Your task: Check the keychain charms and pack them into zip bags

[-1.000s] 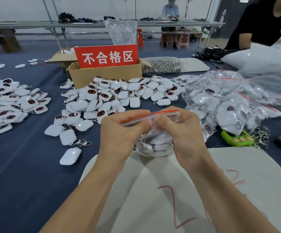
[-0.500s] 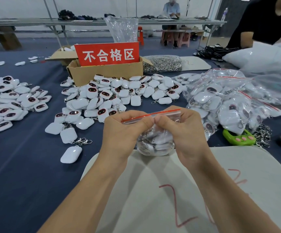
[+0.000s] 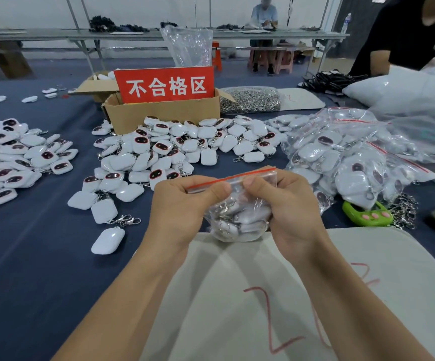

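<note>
Hanging at the frame's centre, the zip bag [image 3: 259,178] stuffed with white charms [image 3: 250,217] is pinched along its red seal by both hands, the left hand [image 3: 180,207] and right hand [image 3: 292,204], thumbs close together. Below lies a white mat [image 3: 263,308] on the blue bench [image 3: 28,269]. Loose charms [image 3: 174,149] spread behind, before a cardboard box [image 3: 164,115], with filled bags [image 3: 354,157] at right.

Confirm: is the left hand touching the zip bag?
Touching. The head view shows the left hand pinching the zip bag below its red seal strip, thumb flat on the plastic; the right hand pinches it alongside.
</note>
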`<state>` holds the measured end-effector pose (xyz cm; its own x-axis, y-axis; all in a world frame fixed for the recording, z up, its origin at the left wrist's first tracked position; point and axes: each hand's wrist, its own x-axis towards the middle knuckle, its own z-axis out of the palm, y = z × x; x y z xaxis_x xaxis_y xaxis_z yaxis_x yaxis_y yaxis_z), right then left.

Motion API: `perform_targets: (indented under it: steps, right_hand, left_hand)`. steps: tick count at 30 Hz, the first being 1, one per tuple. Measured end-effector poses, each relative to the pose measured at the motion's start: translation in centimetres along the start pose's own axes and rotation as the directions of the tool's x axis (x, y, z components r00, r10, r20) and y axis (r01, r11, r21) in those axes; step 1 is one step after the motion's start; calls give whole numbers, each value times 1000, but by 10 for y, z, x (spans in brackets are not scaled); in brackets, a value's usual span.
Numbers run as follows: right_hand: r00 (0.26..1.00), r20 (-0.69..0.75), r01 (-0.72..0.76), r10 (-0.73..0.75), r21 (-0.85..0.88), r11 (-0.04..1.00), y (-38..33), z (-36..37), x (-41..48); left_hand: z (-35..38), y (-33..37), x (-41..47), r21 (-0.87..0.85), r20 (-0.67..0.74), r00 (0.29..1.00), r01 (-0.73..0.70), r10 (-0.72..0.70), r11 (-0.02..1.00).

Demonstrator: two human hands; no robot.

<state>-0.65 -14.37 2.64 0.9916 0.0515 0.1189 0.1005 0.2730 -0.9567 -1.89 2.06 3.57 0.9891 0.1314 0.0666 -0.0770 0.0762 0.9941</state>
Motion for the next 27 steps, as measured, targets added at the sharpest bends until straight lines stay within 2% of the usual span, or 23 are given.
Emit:
perform_targets:
  steps: [5,9,12,15,19,22,24,26,27]
  right_hand:
    - [999,-12,35,-35,-25,999,-3,4,0]
    - [996,-81,-28,33,55,998,-9,-6,0]
    - [992,-124,4,-2,14,1000,-8,-6,3]
    - [978,-202,51,-53,-17,999,-4,-6,5]
    - [969,-248,19,-23,-18,1000,-2,-12,7]
    - [960,-275,21,-55,-123,992,0,-12,8]
    - [970,-240,9,-36,-113,994,0,-16,8]
    - [993,-108,-64,56,-67,996,-1,-22,6]
    - [995,-12,-100,99,-123,987,1,-25,5]
  left_hand:
    - [5,-1,-1,-3,-47,995,-86,85,996]
    - [-3,1,3,-77,-129,991,-32,22,996]
    - [-3,-2,4,-80,-172,985,-41,27,996]
    - [1,-7,3,-73,-136,989,-74,63,995]
    - [0,-12,7,-21,-110,991,-82,79,996]
    - [1,-16,5,16,-101,988,-120,121,993]
    - [0,-18,8,73,-103,980,-165,172,984]
    - [-4,-21,10,109,-137,964,-213,227,971]
    - [-5,-22,9,86,-156,956,-239,250,967]
